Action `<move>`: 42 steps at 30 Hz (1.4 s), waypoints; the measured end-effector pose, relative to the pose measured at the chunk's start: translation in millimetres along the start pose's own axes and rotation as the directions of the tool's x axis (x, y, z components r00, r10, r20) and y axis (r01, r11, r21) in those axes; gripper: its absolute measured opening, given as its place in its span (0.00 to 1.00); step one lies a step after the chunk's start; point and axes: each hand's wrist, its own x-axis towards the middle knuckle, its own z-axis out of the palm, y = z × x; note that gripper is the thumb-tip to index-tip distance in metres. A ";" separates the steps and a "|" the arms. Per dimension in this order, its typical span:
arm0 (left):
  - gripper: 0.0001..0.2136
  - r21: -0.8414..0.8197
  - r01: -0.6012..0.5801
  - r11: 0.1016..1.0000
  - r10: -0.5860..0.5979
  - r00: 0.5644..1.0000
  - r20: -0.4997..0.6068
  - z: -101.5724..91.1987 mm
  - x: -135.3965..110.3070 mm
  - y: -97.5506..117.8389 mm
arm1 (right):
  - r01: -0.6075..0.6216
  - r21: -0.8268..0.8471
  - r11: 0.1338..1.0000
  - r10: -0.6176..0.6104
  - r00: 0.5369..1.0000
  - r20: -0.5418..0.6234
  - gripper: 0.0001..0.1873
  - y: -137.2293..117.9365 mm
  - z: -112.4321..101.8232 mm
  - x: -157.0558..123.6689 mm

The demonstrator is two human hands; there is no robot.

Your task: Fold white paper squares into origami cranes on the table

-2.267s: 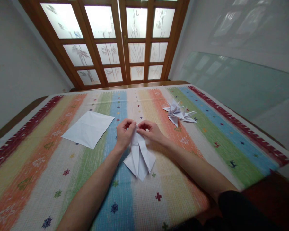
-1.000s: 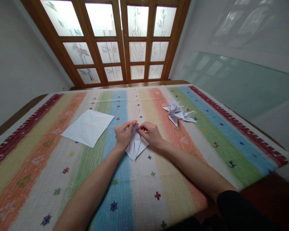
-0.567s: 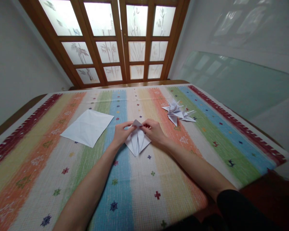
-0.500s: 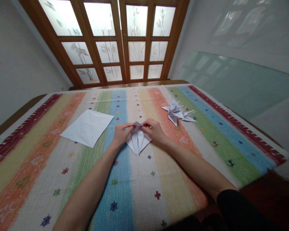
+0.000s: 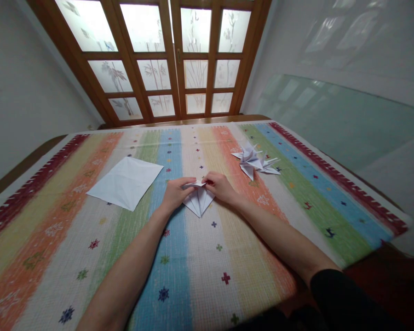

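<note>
Between my hands is a folded piece of white paper (image 5: 199,204), its pointed end toward me and creases running down to the tip. My left hand (image 5: 176,191) pinches its far left part between thumb and fingers. On the opposite side my right hand (image 5: 219,186) grips the far right part in the same way. The paper's far edge looks bent over, partly covered by my fingers. A flat, creased white sheet (image 5: 127,183) lies to the left of my left hand. Beyond my right hand, several folded paper cranes (image 5: 254,162) sit bunched together.
A striped, patterned tablecloth (image 5: 163,257) covers the table. Wooden doors with frosted panes (image 5: 196,73) stand past the far edge. A glass panel (image 5: 331,110) leans along the right wall.
The far tip of the folded paper, raised before, is now bent down between my fingers. The near point has shifted slightly away from me and right. The flat sheet and cranes have not moved.
</note>
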 end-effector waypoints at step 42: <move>0.32 0.644 -0.126 0.754 -0.179 0.905 0.386 6.0 -40.1 23.0 | -0.463 0.364 0.808 0.482 0.875 0.043 0.17 -10.5 -8.5 -31.3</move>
